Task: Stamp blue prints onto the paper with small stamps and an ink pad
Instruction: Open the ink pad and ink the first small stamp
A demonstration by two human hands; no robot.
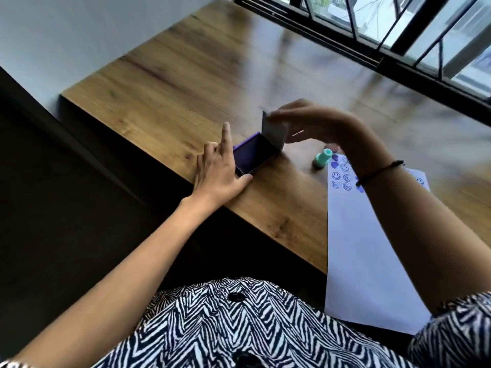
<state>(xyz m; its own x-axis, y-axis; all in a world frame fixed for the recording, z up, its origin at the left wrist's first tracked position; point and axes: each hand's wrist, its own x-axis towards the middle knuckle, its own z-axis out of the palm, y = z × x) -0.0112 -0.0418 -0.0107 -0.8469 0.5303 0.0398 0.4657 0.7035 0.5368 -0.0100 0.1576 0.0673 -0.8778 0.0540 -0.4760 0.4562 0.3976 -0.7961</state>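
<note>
A purple ink pad (252, 155) lies near the table's left edge with its grey lid (273, 130) standing upright on its hinge. My left hand (220, 171) steadies the pad's base with thumb and fingers at its near side. My right hand (313, 123) pinches the top edge of the lid. A small teal stamp (322, 158) lies on its side by the white paper (364, 248), partly behind my right wrist. The paper carries several blue smiley and heart prints (341, 176) at its far end.
The wooden table (186, 75) ends at a dark drop on the left and near side. A black-framed window (398, 35) runs along the far right. The paper hangs over the near table edge toward my zebra-patterned shirt (239, 328).
</note>
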